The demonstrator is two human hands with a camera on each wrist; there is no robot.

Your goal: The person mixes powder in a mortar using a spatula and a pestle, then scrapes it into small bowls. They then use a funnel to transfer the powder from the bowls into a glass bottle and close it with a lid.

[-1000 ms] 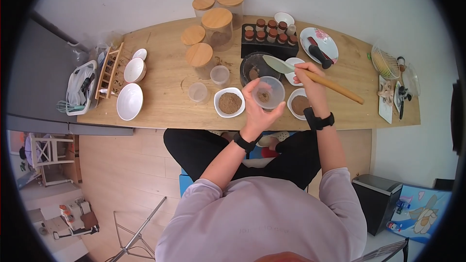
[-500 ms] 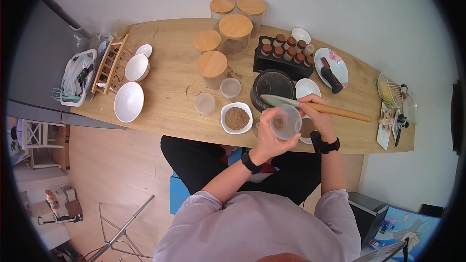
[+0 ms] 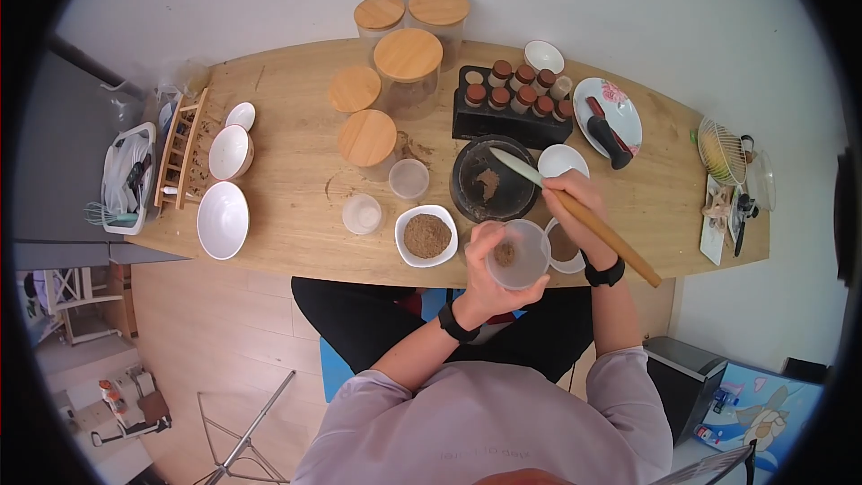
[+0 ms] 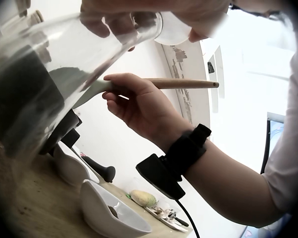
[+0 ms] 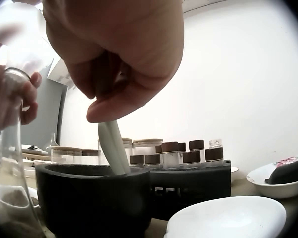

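Observation:
My left hand (image 3: pixel 485 289) holds a clear, see-through jar (image 3: pixel 532 247) at the table's near edge, its mouth facing up in the head view and some brown powder at the bottom. In my right hand (image 3: pixel 579 205) is a spatula (image 3: pixel 620 247), pinched near where its wooden handle meets the pale green blade. The blade reaches over a black mortar (image 3: pixel 464 190), and in the right wrist view the spatula blade (image 5: pixel 113 148) dips behind the rim. Brown powder (image 3: pixel 488 183) clings inside the mortar. White bowls of brown powder stand left (image 3: pixel 401 247) and right (image 3: pixel 575 262) of the jar.
Behind the mortar is a black rack (image 3: pixel 467 121) of small brown-capped jars. Wood-lidded canisters (image 3: pixel 409 56) and two small clear cups (image 3: pixel 362 214) are to its left. A white bowl (image 3: pixel 563 160) and a flowered plate (image 3: pixel 593 90) lie right; white bowls (image 3: pixel 223 220) sit far left.
The jar has drawn back from the mortar toward my body. The spatula's blade has swung to the mortar's far part, and its handle end now points more toward me. The head view has shifted.

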